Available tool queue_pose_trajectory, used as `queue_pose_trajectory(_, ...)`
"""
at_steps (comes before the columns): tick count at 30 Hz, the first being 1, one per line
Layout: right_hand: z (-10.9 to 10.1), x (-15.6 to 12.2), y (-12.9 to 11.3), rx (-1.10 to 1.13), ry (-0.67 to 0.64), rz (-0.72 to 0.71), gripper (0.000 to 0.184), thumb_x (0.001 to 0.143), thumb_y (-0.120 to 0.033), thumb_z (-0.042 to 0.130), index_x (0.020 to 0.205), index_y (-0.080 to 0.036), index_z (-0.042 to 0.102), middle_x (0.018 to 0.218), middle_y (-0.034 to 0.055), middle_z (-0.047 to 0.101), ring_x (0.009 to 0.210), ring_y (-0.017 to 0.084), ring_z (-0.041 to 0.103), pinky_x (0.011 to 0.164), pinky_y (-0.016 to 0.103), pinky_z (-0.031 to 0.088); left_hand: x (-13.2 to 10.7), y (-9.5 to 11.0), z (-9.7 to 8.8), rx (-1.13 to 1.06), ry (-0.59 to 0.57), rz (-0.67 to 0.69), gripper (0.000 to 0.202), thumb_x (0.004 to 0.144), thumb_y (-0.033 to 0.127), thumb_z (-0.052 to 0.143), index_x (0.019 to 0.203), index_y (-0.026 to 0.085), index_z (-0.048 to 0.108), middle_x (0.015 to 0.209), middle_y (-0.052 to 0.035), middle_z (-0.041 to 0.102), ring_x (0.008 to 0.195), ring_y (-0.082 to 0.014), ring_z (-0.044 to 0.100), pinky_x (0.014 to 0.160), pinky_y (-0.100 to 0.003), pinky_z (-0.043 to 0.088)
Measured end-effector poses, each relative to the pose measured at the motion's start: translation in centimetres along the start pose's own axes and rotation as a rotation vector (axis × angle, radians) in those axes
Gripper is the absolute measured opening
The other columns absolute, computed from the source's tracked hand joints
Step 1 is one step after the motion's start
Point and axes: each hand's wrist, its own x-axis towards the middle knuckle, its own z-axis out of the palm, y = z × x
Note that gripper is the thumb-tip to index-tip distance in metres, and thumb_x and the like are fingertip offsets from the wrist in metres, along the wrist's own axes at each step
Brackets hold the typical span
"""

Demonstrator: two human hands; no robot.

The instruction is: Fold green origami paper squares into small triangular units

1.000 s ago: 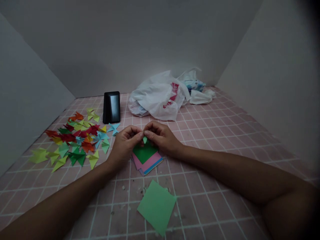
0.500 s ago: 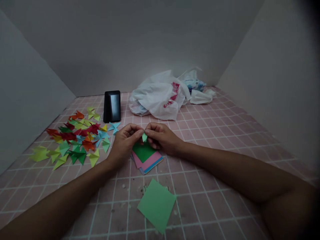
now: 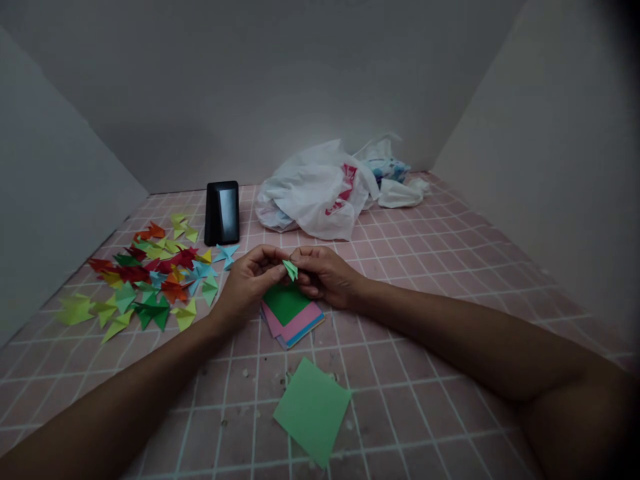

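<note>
A small light-green folded paper [image 3: 291, 269] is pinched between my two hands, its pointed layers facing me. My left hand [image 3: 253, 275] grips it from the left with thumb and fingertips. From the other side, the thumb and fingers of my right hand [image 3: 327, 275] close on it. Just below my hands lies a stack of coloured paper squares [image 3: 303, 321], dark green on top with pink and blue edges showing. Nearer to me, a light-green paper square [image 3: 313, 412] rests flat, turned cornerwise.
Many-coloured folded paper cranes [image 3: 153, 310] are spread over the left side of the pink tiled surface [image 3: 415, 353]. Behind them a black phone-like device [image 3: 222, 213] stands propped up. A crumpled white plastic bag [image 3: 313, 193] and a blue-and-white packet [image 3: 387, 170] lie by the back wall.
The folded paper has been tilted between my fingertips, so its layered points now show more widely. Both hands stay in nearly the same place.
</note>
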Motion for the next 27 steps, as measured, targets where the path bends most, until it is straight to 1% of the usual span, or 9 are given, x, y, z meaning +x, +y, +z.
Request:
queue_pose_trajectory(4,-0.1,0.1,0.2,-0.027,0.004,-0.001,0.042,0.077,-0.043,0.080,0.070,-0.020,0.046,0.047,-0.0104,0.047,0.033,0.003,0.035,0.031,0.014,0.020,0.0,0.2,0.1,0.029,-0.046,0.019,0.018,0.072,0.024,0.081,0.087,0.019,0.071,0.077,0.0005,0.069,0.067,-0.0122,0.064,0.066,-0.025,0.052)
queue_pose_trajectory(7,0.0,0.0,0.4,-0.064,0.005,-0.027,0.042,0.078,-0.047,0.077,0.070,-0.020,0.046,0.049,-0.0092,0.049,0.035,0.004,0.037,0.031,0.015,0.022,0.0,0.2,0.3,-0.012,-0.058,-0.011,0.020,0.069,0.024,0.083,0.083,0.018,0.070,0.074,0.0011,0.069,0.063,-0.0111,0.063,0.063,-0.024,0.052)
queue_pose_trajectory(9,0.1,-0.1,0.5,-0.122,0.040,-0.099,0.039,0.083,-0.050,0.071,0.075,-0.020,0.048,0.053,-0.0078,0.053,0.038,0.005,0.043,0.033,0.015,0.027,0.0,0.1,0.3,-0.064,-0.014,-0.035,0.023,0.069,0.025,0.084,0.084,0.017,0.068,0.072,0.0014,0.070,0.062,-0.0107,0.064,0.063,-0.023,0.052)
queue_pose_trajectory(11,0.2,-0.2,0.5,-0.188,0.089,-0.199,0.033,0.087,-0.049,0.065,0.083,-0.021,0.049,0.059,-0.0069,0.057,0.043,0.007,0.049,0.037,0.016,0.035,-0.1,0.0,0.4,-0.121,0.064,-0.045,0.026,0.070,0.026,0.085,0.085,0.017,0.067,0.072,0.0016,0.070,0.063,-0.0105,0.066,0.064,-0.021,0.053)
queue_pose_trajectory(13,0.4,-0.3,0.5,-0.253,0.108,-0.297,0.029,0.089,-0.047,0.064,0.090,-0.021,0.050,0.065,-0.0066,0.058,0.048,0.008,0.053,0.043,0.018,0.040,-0.1,0.0,0.5,-0.176,0.127,-0.051,0.028,0.069,0.026,0.087,0.085,0.018,0.066,0.073,0.0017,0.071,0.065,-0.0103,0.067,0.065,-0.021,0.054)
queue_pose_trajectory(15,0.4,-0.4,0.5,-0.323,0.092,-0.373,0.028,0.088,-0.044,0.066,0.093,-0.021,0.050,0.069,-0.0058,0.058,0.053,0.008,0.054,0.047,0.020,0.042,-0.1,-0.1,0.5,-0.223,0.158,-0.058,0.029,0.067,0.026,0.088,0.085,0.018,0.066,0.075,0.0015,0.072,0.066,-0.0104,0.068,0.066,-0.021,0.054)
queue_pose_trajectory(17,0.5,-0.4,0.6,-0.403,0.084,-0.444,0.027,0.085,-0.039,0.069,0.094,-0.021,0.051,0.074,-0.0045,0.057,0.059,0.009,0.054,0.052,0.022,0.044,-0.2,-0.2,0.6,-0.240,0.169,-0.052,0.029,0.067,0.025,0.088,0.084,0.018,0.066,0.077,0.0014,0.072,0.068,-0.0105,0.068,0.069,-0.021,0.055)
queue_pose_trajectory(21,0.4,-0.4,1.0,-0.589,0.151,-0.605,0.019,0.083,-0.025,0.067,0.095,-0.021,0.053,0.083,-0.0014,0.056,0.074,0.012,0.056,0.065,0.026,0.046,-0.4,-0.4,0.8,-0.209,0.161,-0.018,0.027,0.067,0.024,0.088,0.083,0.017,0.067,0.078,0.0020,0.071,0.071,-0.0097,0.067,0.070,-0.020,0.054)
queue_pose_trajectory(27,0.3,-0.6,1.3,-0.749,0.223,-0.671,0.012,0.085,-0.019,0.061,0.094,-0.020,0.053,0.083,-0.0003,0.057,0.074,0.013,0.057,0.067,0.028,0.046,-0.5,-0.4,1.0,-0.155,0.161,0.005,0.027,0.067,0.023,0.086,0.083,0.017,0.066,0.079,0.0022,0.069,0.072,-0.0098,0.067,0.071,-0.021,0.053)
